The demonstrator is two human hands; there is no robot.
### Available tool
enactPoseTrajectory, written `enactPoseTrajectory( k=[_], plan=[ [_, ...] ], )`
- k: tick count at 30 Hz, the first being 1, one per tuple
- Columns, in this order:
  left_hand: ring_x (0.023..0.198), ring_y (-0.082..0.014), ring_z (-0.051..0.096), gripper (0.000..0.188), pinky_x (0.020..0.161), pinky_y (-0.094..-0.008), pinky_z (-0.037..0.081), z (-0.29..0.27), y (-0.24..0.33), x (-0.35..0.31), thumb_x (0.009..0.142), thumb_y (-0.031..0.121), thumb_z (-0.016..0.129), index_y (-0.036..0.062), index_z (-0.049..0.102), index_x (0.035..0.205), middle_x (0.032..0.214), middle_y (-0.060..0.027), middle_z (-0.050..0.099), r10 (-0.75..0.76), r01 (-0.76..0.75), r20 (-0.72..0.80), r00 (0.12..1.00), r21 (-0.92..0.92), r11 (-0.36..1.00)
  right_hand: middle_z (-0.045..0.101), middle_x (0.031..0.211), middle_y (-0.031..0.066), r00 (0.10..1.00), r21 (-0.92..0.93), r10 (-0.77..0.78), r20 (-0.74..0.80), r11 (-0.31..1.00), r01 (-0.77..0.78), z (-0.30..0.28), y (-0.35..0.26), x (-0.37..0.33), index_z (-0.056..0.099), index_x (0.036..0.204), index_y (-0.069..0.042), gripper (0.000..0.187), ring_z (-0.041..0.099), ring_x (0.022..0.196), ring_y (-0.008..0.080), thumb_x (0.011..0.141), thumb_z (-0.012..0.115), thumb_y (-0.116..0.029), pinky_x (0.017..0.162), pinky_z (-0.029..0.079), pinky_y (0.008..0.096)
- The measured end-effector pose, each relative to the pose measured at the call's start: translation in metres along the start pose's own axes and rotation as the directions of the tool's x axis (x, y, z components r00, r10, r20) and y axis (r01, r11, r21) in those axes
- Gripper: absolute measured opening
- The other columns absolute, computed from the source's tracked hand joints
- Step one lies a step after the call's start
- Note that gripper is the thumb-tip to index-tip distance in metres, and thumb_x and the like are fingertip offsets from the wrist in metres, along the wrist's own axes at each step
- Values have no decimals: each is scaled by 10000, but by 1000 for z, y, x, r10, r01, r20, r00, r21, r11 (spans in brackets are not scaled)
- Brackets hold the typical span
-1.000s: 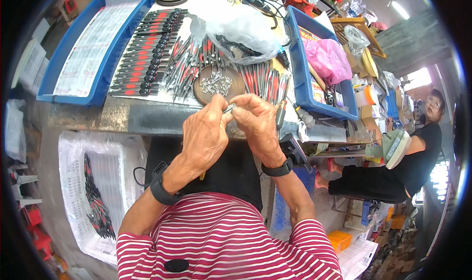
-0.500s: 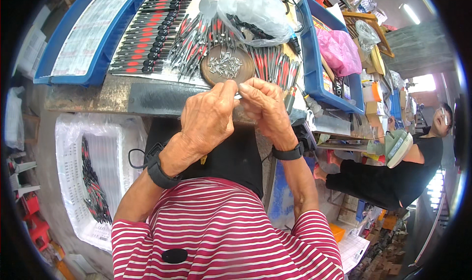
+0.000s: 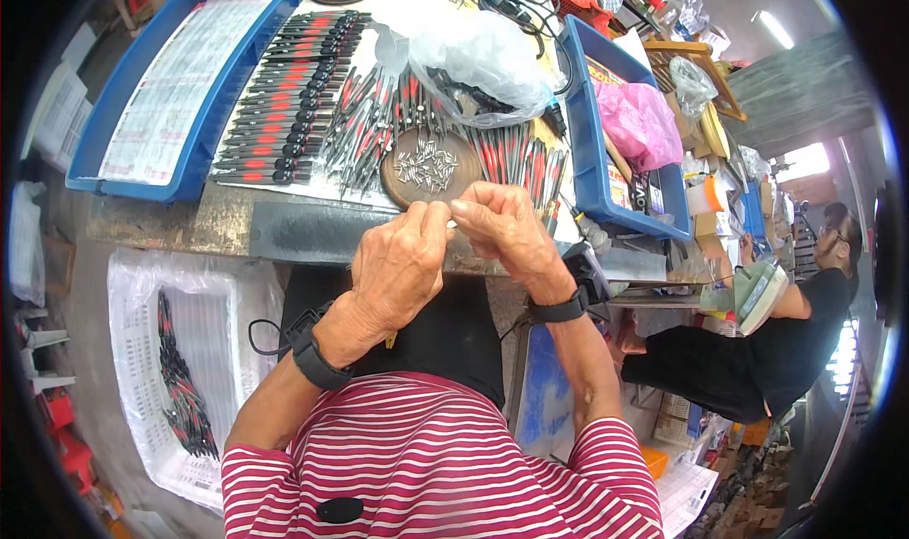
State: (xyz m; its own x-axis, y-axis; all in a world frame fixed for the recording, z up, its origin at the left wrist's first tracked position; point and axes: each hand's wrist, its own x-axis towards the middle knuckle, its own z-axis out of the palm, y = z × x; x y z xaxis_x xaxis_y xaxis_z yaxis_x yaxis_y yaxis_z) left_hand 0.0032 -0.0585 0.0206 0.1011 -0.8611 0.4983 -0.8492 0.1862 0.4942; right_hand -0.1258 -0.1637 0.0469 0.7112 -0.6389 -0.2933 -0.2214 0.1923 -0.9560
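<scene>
My left hand (image 3: 402,260) and my right hand (image 3: 507,231) meet at the table's front edge, fingertips pinched close together. Between them shows a sliver of something small and pale; the fingers hide what it is. Just beyond the fingertips, a round brown dish (image 3: 396,181) holds a pile of small silvery metal pieces (image 3: 426,165). Left of the dish lies a loose heap of slim red-and-black screwdriver-like tools (image 3: 365,127), beside a neat column of similar tools (image 3: 284,113). More such tools (image 3: 521,156) fan out to the right of the dish.
A blue tray with printed sheets (image 3: 175,94) stands at the far left. Another blue tray (image 3: 606,189) holds a pink bag (image 3: 639,123). A clear plastic bag (image 3: 492,66) lies behind the dish. Below left, a lined white crate (image 3: 133,350) contains more tools. A person (image 3: 795,321) sits at right.
The view has tilted, so the table sits lower in the picture and more of its far side shows. My hands stay pinched together near the dish. The person at right has turned their head.
</scene>
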Motion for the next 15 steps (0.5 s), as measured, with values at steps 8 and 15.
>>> enactPoseTrajectory(
  k=[8, 15],
  plan=[
    [665, -270, 608, 156, 558, -355, 477, -4, -2, 0, 793, 69, 624, 28, 485, 850, 737, -116, 529, -39, 39, -6, 999, -10, 999, 590, 623, 135, 765, -846, -624, -162, 487, 218, -41, -7, 103, 617, 771, 42, 240, 575, 568, 239, 813, 542, -182, 551, 448, 347],
    [669, -264, 613, 149, 561, -354, 478, -9, -4, -5, 791, 69, 625, 32, 491, 845, 727, -110, 536, -65, 64, -34, 997, -32, 997, 630, 796, 246, 739, -966, -666, -99, 243, 89, -43, 8, 153, 657, 806, 4, 199, 608, 788, 427, 745, 519, -127, 740, 477, 479]
  ],
)
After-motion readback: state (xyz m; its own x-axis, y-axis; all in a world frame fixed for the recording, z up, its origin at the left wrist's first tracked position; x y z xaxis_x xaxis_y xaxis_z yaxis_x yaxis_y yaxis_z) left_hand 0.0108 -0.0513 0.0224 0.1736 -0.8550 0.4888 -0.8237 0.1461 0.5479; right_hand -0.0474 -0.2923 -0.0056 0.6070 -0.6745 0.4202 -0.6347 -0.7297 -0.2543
